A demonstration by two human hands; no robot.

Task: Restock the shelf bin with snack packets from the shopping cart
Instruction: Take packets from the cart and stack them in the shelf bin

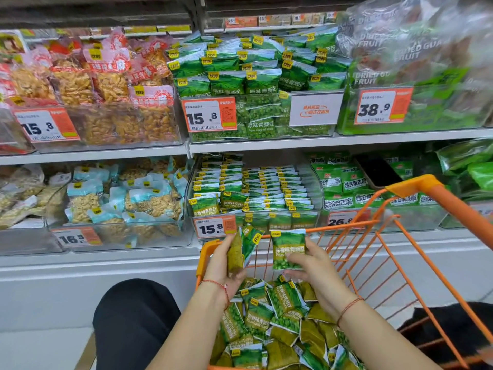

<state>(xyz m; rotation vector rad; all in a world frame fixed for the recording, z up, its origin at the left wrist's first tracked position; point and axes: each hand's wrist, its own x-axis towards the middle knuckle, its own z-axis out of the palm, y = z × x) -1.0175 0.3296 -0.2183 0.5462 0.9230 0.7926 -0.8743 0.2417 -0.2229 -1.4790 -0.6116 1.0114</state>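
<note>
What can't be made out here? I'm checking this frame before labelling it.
Head view only:
- Packet count in the left hand: the packets overlap edge-on.
- Bottom of the cart: covered by the packet pile and cut by the lower edge.
- Dried fruit bags, top right: motion-blurred.
- Small print on the 15.8 price tag: too small.

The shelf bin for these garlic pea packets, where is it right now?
In the head view the shelf bin sits centre on the lower shelf, directly beyond the orange cart, between the peanut bin on its left and the mixed-veg crisps bin on its right.
</note>
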